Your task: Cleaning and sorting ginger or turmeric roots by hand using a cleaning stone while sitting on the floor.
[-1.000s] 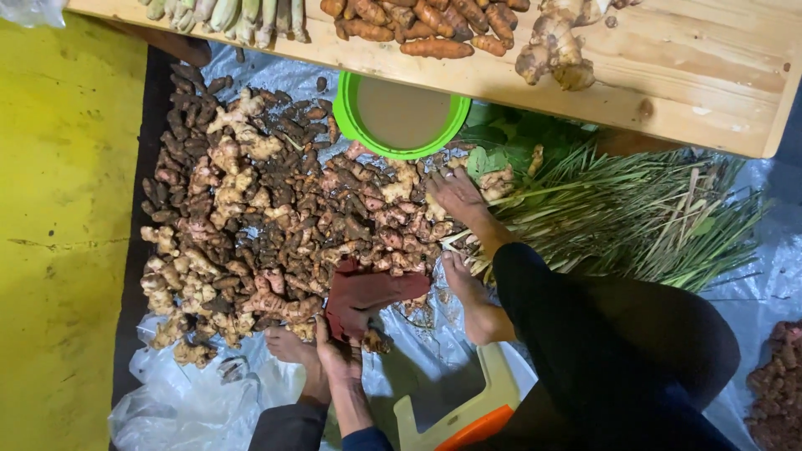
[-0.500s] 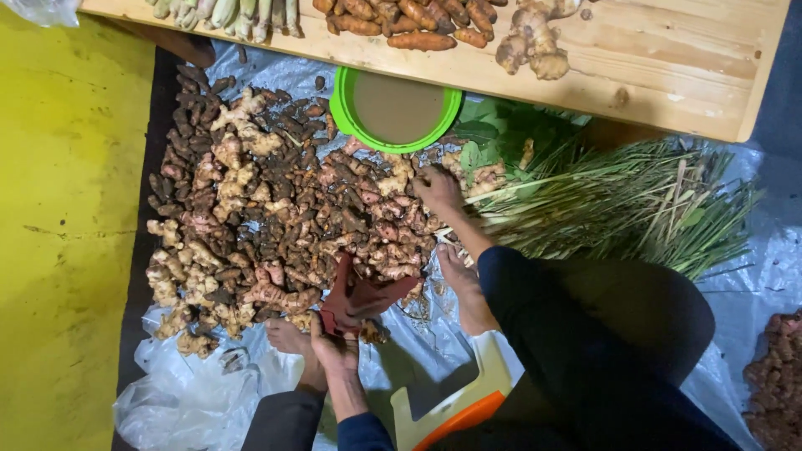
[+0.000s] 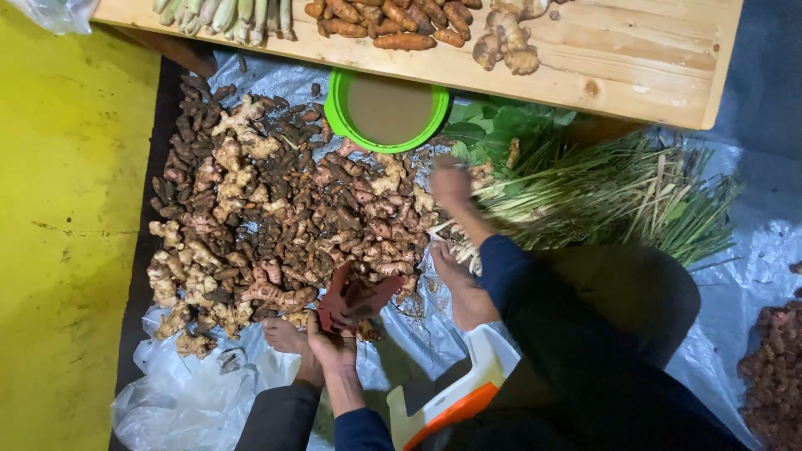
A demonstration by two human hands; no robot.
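Note:
A big pile of brown and pale ginger-like roots (image 3: 276,217) lies on a clear plastic sheet (image 3: 192,401) on the ground. My left hand (image 3: 334,351) grips the lower edge of a dark red plastic bag (image 3: 361,296), held open against the near side of the pile. My right hand (image 3: 451,179) reaches out over the pile's right edge and rests on the roots there, beside the lemongrass. It is blurred, so I cannot see whether it grips a root. My bare feet (image 3: 288,336) stand on the sheet close to the bag.
A green bowl (image 3: 338,108) of brownish liquid sits at the pile's far edge. Behind it a wooden board (image 3: 635,63) carries turmeric, ginger and pale stalks. Lemongrass (image 3: 618,196) and green leaves lie to the right, an orange-and-white stool (image 3: 455,401) under me, yellow floor (image 3: 58,234) on the left.
My right hand has slid a little farther up along the pile's right edge. My left hand still holds the red bag in the same place.

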